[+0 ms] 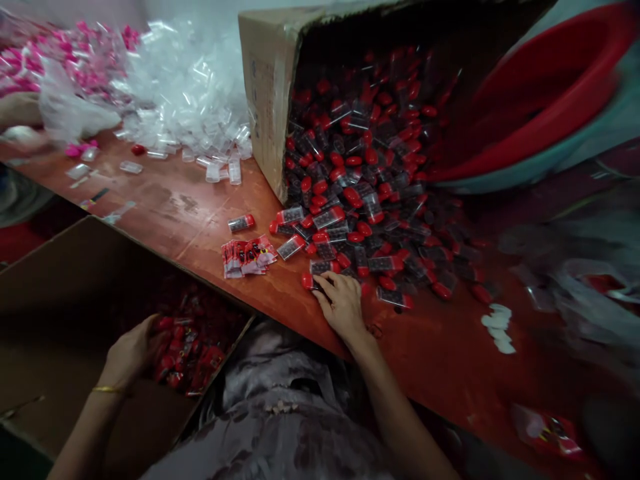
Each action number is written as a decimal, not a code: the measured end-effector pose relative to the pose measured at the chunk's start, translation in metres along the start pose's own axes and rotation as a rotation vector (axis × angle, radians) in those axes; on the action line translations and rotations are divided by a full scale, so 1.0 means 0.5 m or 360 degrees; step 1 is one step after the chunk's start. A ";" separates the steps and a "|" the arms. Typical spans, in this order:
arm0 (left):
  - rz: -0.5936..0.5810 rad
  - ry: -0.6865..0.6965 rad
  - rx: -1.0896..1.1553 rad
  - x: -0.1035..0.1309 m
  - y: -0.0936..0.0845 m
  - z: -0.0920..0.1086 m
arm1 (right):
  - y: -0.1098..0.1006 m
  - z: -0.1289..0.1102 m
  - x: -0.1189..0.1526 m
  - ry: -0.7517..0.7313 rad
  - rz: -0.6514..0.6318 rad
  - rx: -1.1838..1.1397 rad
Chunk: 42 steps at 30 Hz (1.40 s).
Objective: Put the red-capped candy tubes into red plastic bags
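1. A red-capped tube (313, 283) is pinched, as it appears, between the thumb and fingertips of the right hand (343, 300), on the desk (195, 207) in front of the tipped box (265, 100).
2. A light grip across the tube's rounded sides is advised, since smooth plastic would likely roll; it is best drawn away from the tipped box, so that neighbouring tubes are not dragged along.
3. The left hand (127, 353) is held half curled inside the lower box (45, 263), below and left of the tipped box, beside glossy red pieces (187, 357); whether anything is gripped cannot be told (the fingertips are blurred and dim).
4. From the tipped box, whose cardboard is stiff and taped, a heap of tubes (350, 173) is spilled: clear cylinders, dark filling, rounded shiny caps.
5. Thin printed wrappers (247, 257) are fanned flat by its near left corner, best kept dry and uncreased.
6. Hollow clear plastic pieces (185, 80) are piled left of it.
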<state>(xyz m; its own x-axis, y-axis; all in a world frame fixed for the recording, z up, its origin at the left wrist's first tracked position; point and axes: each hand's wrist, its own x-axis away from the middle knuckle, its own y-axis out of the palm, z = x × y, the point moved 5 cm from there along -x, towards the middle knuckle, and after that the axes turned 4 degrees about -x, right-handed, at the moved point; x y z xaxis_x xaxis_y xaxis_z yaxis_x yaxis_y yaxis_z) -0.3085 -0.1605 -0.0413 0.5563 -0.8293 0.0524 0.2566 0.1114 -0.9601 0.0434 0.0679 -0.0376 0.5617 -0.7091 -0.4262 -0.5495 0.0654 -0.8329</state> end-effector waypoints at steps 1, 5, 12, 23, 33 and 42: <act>0.0085 0.0027 -0.0079 -0.006 -0.003 0.007 | 0.003 -0.003 -0.002 -0.0010 0.0016 -0.0003; 0.0436 0.0420 -0.0002 -0.058 -0.022 0.177 | 0.008 -0.014 -0.005 -0.0021 0.0060 -0.0009; 0.0316 0.0732 -0.0143 -0.200 0.037 0.446 | 0.004 -0.012 0.002 -0.0023 0.0103 -0.0071; 0.0431 0.0673 -0.0025 -0.193 0.053 0.435 | -0.023 -0.027 0.001 -0.0036 0.0285 -0.0138; 0.0522 0.0830 0.0557 -0.060 0.017 0.509 | 0.007 -0.111 -0.061 0.0670 0.0155 -0.1423; -0.0757 -0.0196 0.2241 -0.030 0.117 0.481 | 0.018 -0.109 -0.006 0.0575 0.0113 -0.1133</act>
<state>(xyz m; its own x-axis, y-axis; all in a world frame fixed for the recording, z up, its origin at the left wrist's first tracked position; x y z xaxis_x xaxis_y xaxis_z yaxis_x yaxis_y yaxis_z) -0.1120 -0.0099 -0.0319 0.2467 -0.8966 0.3678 0.9219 0.3341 0.1960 0.0028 0.0324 -0.0246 0.3424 -0.9116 -0.2275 -0.9076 -0.2583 -0.3309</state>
